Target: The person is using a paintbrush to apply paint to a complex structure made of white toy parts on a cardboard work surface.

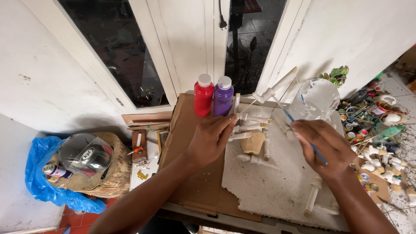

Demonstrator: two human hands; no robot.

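White skewered figure piece [272, 92] sits above the foam board, raised on a thin stick so paint can reach all sides without fingers touching wet surface. Left hand [211, 139] pinches the stick's lower end, fingers clenched on it, tilting the piece toward the right. Right hand [321, 146] grips a blue-handled paintbrush [303, 133] pencil-style, tip pointing up-left near the clear plastic water cup [316, 100], which holds more brushes. Under both hands: white foam board [268, 186] over cardboard [190, 173], a work surface with other white pieces lying flat and a small tan cup [252, 142]. Red paint bottle [203, 95] and purple paint bottle [223, 96] stand upright, touching, just behind. Small paint pots [359, 130] clutter the right.
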